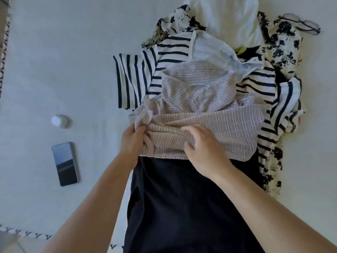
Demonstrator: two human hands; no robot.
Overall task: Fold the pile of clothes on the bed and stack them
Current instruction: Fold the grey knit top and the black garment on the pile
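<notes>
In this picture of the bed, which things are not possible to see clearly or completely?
Head view only:
- Dark garment: its lower part is cut off by the bottom edge.
- Striped shirt: its middle is hidden under the beige knit top.
- Right hand: its fingertips are hidden in the knit folds.
- Small white bottle: blurred, no label readable.
- Yellow-green item: mostly buried in the pile.

A home bedroom: a white bed sheet (54,52) strewn with clothes (200,79) and a phone (65,163).
</notes>
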